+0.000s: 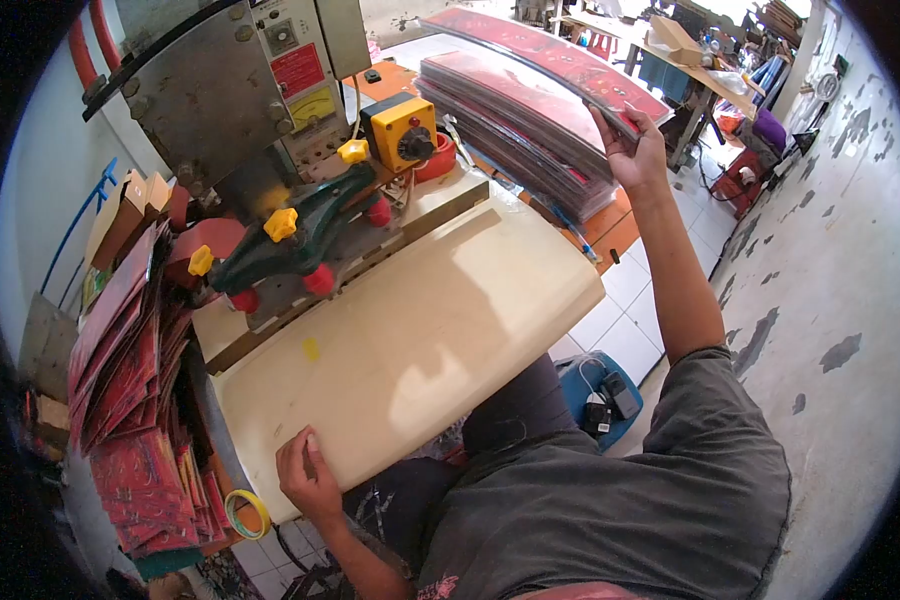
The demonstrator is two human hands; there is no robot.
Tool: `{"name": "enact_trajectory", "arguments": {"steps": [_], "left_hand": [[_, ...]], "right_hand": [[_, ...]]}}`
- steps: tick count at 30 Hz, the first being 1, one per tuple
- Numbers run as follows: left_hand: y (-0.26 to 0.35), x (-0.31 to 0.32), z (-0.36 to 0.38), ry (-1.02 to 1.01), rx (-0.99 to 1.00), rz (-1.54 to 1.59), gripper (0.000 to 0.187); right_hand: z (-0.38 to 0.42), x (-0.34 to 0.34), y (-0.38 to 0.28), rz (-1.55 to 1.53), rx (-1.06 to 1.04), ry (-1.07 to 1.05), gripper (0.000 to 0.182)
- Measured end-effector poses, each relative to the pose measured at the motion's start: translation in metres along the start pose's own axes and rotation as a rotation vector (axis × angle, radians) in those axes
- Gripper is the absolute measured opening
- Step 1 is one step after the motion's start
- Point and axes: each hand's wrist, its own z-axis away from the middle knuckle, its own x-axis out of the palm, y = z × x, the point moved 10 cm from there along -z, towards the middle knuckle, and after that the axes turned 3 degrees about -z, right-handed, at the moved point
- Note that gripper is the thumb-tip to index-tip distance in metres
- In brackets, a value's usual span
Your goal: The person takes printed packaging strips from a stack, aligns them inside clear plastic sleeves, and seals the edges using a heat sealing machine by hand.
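Observation:
My right hand (638, 152) reaches out to the far right and grips the near corner of a red printed sheet (530, 48). That sheet is lifted at an angle over a tall stack of similar glossy sheets (530, 125). Resting on the front left edge of a cream-coloured work board (400, 340), my left hand (310, 475) has its fingers loosely bent and holds nothing. Behind the board stands a machine (205, 95) with a dark green clamp frame (310, 235), yellow knobs and red feet.
Heaped red printed pieces (140, 440) lean at the left, near a yellow tape roll (247, 513). A yellow control box (400, 132) sits behind the board. A blue bin (605, 400) with adapters stands beside my legs. A peeling wall (830, 330) runs along the right.

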Motion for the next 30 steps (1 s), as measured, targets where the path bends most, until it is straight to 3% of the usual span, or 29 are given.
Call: {"name": "enact_trajectory", "arguments": {"steps": [6,8,11,13,16,22,23,25,27,28,29,30], "left_hand": [[-0.001,-0.001,0.0,-0.01,-0.007,0.018,0.017],[-0.004,-0.001,0.0,-0.007,-0.011,0.023,0.017],[-0.005,0.0,0.0,0.001,-0.001,0.01,0.016],[-0.006,0.001,-0.001,-0.017,-0.035,0.037,0.016],[-0.002,-0.001,-0.003,-0.018,-0.054,0.047,0.017],[0.005,0.0,-0.01,-0.092,-0.097,0.087,0.021],[0.008,0.001,-0.011,-0.087,-0.099,0.081,0.021],[0.011,0.014,-0.01,-0.142,-0.177,0.259,0.023],[0.034,0.02,-0.014,-0.164,-0.12,0.331,0.024],[0.046,0.022,-0.015,-0.191,-0.059,0.407,0.026],[0.042,0.033,-0.011,-0.248,-0.046,0.497,0.04],[0.045,0.034,-0.011,-0.238,-0.048,0.495,0.04]], "right_hand": [[0.016,-0.003,-0.018,-0.084,-0.064,-0.053,0.024],[0.037,-0.001,-0.028,-0.029,-0.096,-0.113,0.033],[0.065,-0.029,-0.04,-0.061,-0.102,-0.021,0.043],[0.082,-0.036,-0.047,-0.115,-0.076,-0.209,0.057],[0.109,-0.065,-0.06,-0.2,-0.091,-0.285,0.057],[0.143,-0.123,-0.069,-0.314,-0.013,-0.271,0.048],[0.149,-0.134,-0.072,-0.234,-0.072,-0.12,0.044],[0.154,-0.147,-0.072,-0.252,-0.034,-0.146,0.042],[0.158,-0.166,-0.064,-0.272,0.013,-0.109,0.038],[0.159,-0.176,-0.06,-0.276,0.018,-0.115,0.038],[0.162,-0.176,-0.051,-0.318,0.08,-0.222,0.038],[0.168,-0.166,-0.041,-0.358,0.143,-0.33,0.038]]}}
